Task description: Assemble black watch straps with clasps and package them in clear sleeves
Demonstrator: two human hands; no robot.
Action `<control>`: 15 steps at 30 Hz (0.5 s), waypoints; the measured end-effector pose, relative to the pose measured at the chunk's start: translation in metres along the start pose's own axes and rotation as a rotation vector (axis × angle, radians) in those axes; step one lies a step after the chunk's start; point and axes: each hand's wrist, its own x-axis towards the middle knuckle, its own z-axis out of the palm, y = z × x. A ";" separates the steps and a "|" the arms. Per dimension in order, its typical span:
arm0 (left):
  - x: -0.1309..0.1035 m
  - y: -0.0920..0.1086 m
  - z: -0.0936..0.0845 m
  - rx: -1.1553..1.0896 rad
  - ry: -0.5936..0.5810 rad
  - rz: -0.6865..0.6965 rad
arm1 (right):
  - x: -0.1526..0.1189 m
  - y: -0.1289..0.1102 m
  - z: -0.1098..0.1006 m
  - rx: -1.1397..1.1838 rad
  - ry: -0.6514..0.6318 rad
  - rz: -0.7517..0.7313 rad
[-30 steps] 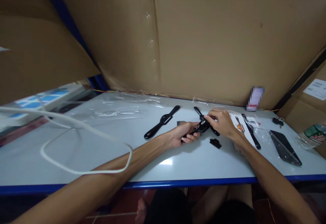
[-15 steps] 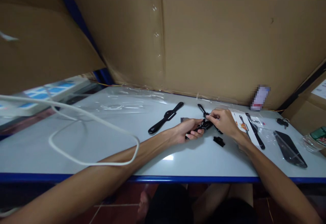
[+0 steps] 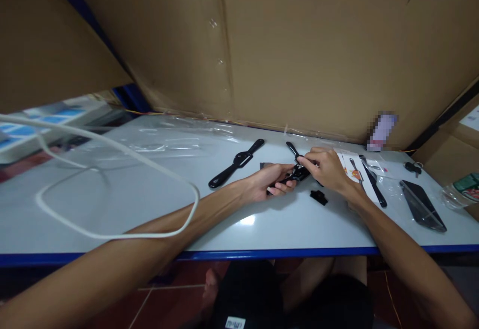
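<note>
My left hand (image 3: 275,181) is closed around one handle of a black spokeshave (image 3: 299,172), held just above the table. My right hand (image 3: 325,166) bends over the spokeshave's middle, thumb and fingers pinched at its bright metal part. Whether a small screw or nut sits in that pinch is hidden. Behind the hands a black handle (image 3: 292,149) shows, partly covered. In front lies a small black plate (image 3: 319,197), apart from both hands. Another black spokeshave body (image 3: 228,170) rests to the left, with a slot in its middle.
On the right are a printed sheet (image 3: 355,171), another black spokeshave (image 3: 378,193), a black phone (image 3: 422,204), keys (image 3: 413,169) and a plastic bottle (image 3: 464,191). A white cable (image 3: 149,162) loops across the left. Clear plastic wrap (image 3: 168,144) lies along the cardboard wall (image 3: 299,59).
The camera view has shifted slightly, so the table sits a little higher and left. Both hands keep nearly the same place on the spokeshave; the right fingers have shifted slightly.
</note>
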 end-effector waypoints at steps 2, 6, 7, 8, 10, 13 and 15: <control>-0.002 0.001 0.003 0.004 0.019 0.007 | 0.000 -0.002 -0.001 0.008 -0.016 0.001; -0.003 0.000 0.005 0.014 0.017 0.036 | 0.000 -0.007 -0.001 0.113 -0.070 -0.010; -0.003 0.000 0.005 0.011 0.009 0.037 | 0.000 -0.007 -0.001 0.094 -0.068 -0.012; -0.002 0.000 0.004 0.003 -0.001 0.036 | 0.000 -0.006 0.000 0.055 -0.058 -0.010; -0.002 0.000 0.003 -0.021 -0.022 0.028 | -0.001 -0.004 0.001 -0.035 -0.031 0.009; -0.001 0.000 0.002 -0.031 -0.023 0.014 | -0.001 -0.002 0.001 -0.017 -0.039 0.019; -0.001 0.000 0.003 -0.031 -0.009 0.019 | -0.001 -0.002 0.002 0.066 -0.063 0.011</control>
